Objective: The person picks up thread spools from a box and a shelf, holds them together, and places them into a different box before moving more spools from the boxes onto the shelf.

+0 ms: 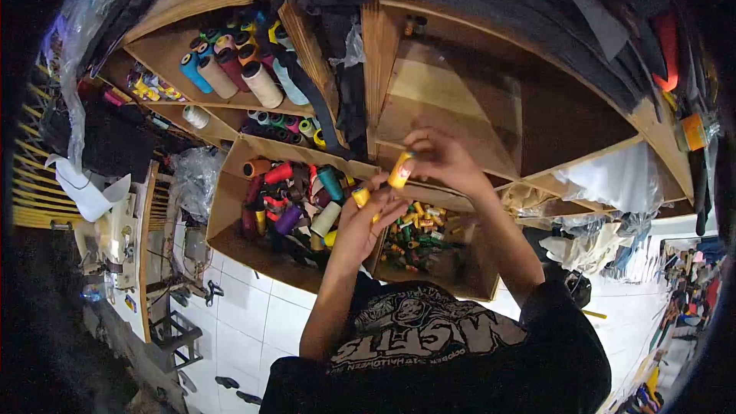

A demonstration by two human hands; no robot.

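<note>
"Yellow spool point(399, 169): position?"

"Raised above the cartons, upper end tilted to the right, a red-and-white mark on its side. Remaining entries run left to right."

"Far left?"

"Pale work table point(126, 245), beside the tiled floor point(238, 299). Next, wooden shelving point(161, 40) bearing thread cones: blue point(195, 73), tan point(218, 77) and cream point(262, 85), among others."

"Below the shelving?"

"Large cardboard box point(264, 272), holding mixed cones; purple point(289, 219), teal point(330, 183) and pale green point(326, 218) noted."

"Left hand point(362, 222)?"

"Palm partly open, fingers curled. It holds a small yellow spool point(360, 197); another bit of yellow shows lower, between the fingers, mostly hidden. Exact grip on that one: cannot tell."

"Next to it?"

"Smaller box point(484, 280), beside the large one, holding many small spools point(418, 222), mainly yellow and green."

"Right hand point(445, 161)?"

"Closed in a fingertip grip on the upper end of the first-named spool. That spool is just above the left hand's fingers, near the small one held there. Contact between the two spools: cannot tell."

"Far right?"

"White material point(609, 180) under the shelf edge, partly covered by clear plastic."
</note>
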